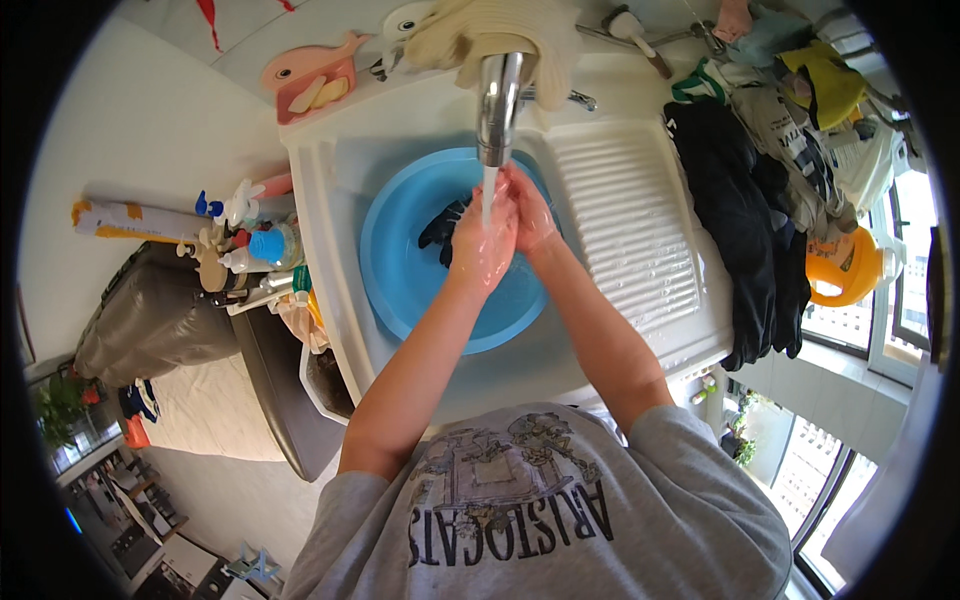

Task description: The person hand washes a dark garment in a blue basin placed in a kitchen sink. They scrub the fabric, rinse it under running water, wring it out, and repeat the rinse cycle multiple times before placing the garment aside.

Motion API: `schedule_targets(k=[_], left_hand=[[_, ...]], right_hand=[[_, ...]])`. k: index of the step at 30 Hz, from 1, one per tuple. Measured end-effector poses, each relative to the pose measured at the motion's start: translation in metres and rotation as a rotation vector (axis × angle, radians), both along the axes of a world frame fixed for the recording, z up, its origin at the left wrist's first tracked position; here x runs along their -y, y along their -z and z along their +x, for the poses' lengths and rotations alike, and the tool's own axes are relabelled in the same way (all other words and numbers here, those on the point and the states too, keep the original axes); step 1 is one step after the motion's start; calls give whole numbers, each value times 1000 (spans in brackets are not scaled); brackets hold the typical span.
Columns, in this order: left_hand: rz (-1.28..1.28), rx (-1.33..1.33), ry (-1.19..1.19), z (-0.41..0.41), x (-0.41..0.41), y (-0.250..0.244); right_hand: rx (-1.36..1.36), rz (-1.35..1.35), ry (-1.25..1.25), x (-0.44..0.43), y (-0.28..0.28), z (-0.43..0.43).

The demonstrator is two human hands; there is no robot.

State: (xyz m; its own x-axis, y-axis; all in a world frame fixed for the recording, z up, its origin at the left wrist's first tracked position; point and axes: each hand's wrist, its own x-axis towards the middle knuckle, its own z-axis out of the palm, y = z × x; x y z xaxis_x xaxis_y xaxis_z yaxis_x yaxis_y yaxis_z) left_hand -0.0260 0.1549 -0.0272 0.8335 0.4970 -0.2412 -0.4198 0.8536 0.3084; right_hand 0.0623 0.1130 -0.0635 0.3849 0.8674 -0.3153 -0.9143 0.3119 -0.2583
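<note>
My left hand [485,241] is wet and sits under the stream of water [488,193] from the chrome faucet [498,112]. Close against it, my right hand [531,212] is also wet, its fingers bent towards the left one. Whether anything lies between them is hidden. Both hands are above a round light blue plastic basin [397,300], which stands in a white laundry sink [330,247]. Inside the basin, left of my hands, lies a dark wet cloth item [442,229].
A ribbed washboard [622,225] forms the sink's right side, with black garments [724,217] draped beyond it. A pink whale-shaped dish [292,82] holds soap bars. Several bottles [255,244] crowd the left edge. A cream knitted cloth [480,34] hangs over the faucet.
</note>
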Motion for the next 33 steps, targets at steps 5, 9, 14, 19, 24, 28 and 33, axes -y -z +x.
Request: schedule_targets(k=[5, 9, 14, 19, 24, 28, 33], left_hand=[[172, -122, -130, 13, -27, 20], [648, -576, 12, 5, -34, -10], [1564, -624, 50, -31, -20, 7], [1546, -798, 508, -60, -35, 18], [229, -220, 277, -51, -21, 0], [-163, 52, 124, -51, 19, -45], [-350, 153, 183, -38, 46, -46]], right_hand=[[-436, 171, -39, -11, -56, -77], [-636, 170, -175, -8, -23, -91], [-557, -142, -179, 13, -30, -103], [-408, -415, 54, 35, -37, -90], [-214, -137, 208, 28, -44, -80], [-101, -105, 285, -4, -85, -73], [523, -455, -123, -15, -95, -37]])
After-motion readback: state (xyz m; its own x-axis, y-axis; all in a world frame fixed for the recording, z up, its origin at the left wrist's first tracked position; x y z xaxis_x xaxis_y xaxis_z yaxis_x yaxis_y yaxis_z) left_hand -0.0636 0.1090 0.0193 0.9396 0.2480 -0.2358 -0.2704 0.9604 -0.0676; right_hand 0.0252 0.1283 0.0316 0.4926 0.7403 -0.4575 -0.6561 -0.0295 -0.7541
